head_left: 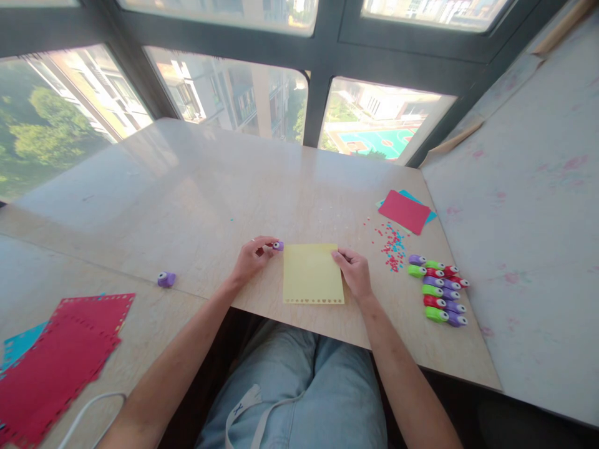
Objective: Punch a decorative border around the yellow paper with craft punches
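Note:
A yellow sheet of paper [312,272] lies in front of me, with a row of punched holes along its near edge. My left hand [254,257] is closed on a small purple craft punch [277,246] at the sheet's upper left corner; whether the paper sits inside its slot I cannot tell. At the right edge, my right hand [354,269] pinches the sheet, thumb on top near the upper right corner. A second purple punch [166,279] stands alone on the table to the left.
Several green, red and purple punches [435,290] stand in rows at the right. Beyond them lie red and blue confetti [394,247] and stacked coloured cards [405,212]. Red sheets with punched edges [60,368] and a white cable [88,405] are at the lower left. Windows border the table [224,187].

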### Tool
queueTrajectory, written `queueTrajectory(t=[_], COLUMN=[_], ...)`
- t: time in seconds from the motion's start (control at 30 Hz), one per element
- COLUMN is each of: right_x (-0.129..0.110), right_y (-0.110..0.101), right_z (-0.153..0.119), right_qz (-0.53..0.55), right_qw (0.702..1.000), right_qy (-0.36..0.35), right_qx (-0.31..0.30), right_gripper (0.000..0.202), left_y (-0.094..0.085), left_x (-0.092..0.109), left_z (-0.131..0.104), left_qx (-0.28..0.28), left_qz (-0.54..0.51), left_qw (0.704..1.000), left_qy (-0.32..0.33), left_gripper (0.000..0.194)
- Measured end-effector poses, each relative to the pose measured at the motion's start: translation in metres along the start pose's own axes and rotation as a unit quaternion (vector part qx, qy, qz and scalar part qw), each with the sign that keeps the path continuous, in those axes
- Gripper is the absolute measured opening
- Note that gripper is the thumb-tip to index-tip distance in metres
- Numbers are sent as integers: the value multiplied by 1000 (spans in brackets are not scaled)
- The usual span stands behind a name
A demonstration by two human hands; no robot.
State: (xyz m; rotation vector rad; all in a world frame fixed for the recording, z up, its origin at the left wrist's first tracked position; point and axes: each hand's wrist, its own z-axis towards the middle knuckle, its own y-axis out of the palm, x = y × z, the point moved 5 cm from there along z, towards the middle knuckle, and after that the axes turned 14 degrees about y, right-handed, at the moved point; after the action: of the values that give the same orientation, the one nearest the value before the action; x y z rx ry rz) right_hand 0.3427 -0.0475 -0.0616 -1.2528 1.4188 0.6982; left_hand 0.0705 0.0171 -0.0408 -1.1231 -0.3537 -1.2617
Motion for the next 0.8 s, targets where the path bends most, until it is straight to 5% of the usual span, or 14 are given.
queueTrajectory(t=[0.8], right_x=[0], right_y=[0], right_z=[1], right_qz=[-9], right_qw=[1000], right_qy=[-9], right_qx=[9], right_gripper=[31], left_y=[-1], left_x=[1], left_z=[0], left_qx=[4], left_qz=[-8], left_qw=[1000], left_qy=[-7], left_gripper=[19])
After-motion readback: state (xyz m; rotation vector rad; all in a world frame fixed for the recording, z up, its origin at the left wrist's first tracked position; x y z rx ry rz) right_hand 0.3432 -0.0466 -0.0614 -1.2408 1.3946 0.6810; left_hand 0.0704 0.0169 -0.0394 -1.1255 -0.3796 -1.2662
